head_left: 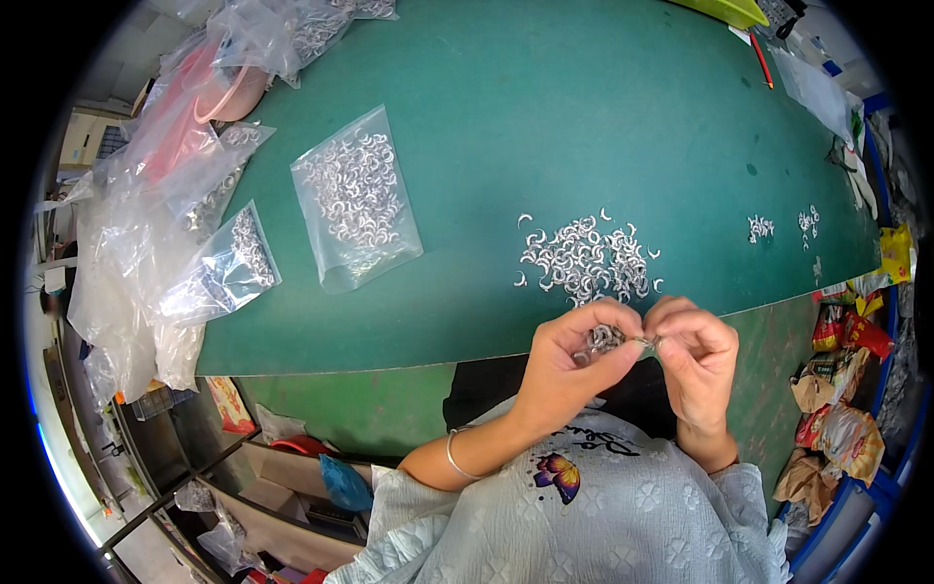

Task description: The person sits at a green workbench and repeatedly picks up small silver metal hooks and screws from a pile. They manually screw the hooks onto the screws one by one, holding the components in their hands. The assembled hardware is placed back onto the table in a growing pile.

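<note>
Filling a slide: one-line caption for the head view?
Left hand cups curved silvery pieces, right hand pinches a small piece, near a loose pile on the green table.

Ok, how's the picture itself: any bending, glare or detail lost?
Head view: the table's near edge bows, and black fills the corners; head view: pale sheen streaks the plastic bag at left; head view: the small piece between left hand and right hand is too small to make out.

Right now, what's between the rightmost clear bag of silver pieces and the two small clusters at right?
The large loose pile of curved silver pieces, with green tabletop either side; head view.
</note>
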Tool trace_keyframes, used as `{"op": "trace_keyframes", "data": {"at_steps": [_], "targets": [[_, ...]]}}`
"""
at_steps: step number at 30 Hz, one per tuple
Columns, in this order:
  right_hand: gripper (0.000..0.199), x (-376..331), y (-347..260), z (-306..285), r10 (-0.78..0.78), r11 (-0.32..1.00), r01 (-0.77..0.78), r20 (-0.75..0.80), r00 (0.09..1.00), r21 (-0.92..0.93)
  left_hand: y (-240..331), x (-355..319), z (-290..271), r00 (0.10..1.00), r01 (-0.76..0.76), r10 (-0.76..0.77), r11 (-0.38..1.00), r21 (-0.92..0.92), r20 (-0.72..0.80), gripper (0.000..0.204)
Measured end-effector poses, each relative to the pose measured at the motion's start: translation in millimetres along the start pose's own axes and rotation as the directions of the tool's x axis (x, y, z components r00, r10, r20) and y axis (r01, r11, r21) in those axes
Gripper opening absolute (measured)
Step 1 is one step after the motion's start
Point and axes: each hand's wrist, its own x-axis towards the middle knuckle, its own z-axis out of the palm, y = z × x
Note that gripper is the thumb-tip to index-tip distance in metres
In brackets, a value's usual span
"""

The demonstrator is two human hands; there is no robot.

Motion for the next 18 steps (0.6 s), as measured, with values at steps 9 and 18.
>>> {"op": "trace_keyframes", "data": {"at_steps": [9, 18], "targets": [[0.013, 0.9, 4.1, -3.2, 0.004, 1.0, -0.005, -0.053, 0.999, -0.002, -1.1, 2.6, -6.2, 0.996, 0.089, -0.079, 0.969, -0.229, 0.052, 0.018], [0.012, 0.5, 6.8, -6.1, 0.002, 0.999, 0.001, -0.079, 0.997, 0.038, -1.2, 2.9, -3.6, 0.994, 0.109, -0.102, 0.96, -0.257, 0.041, 0.025]]}}
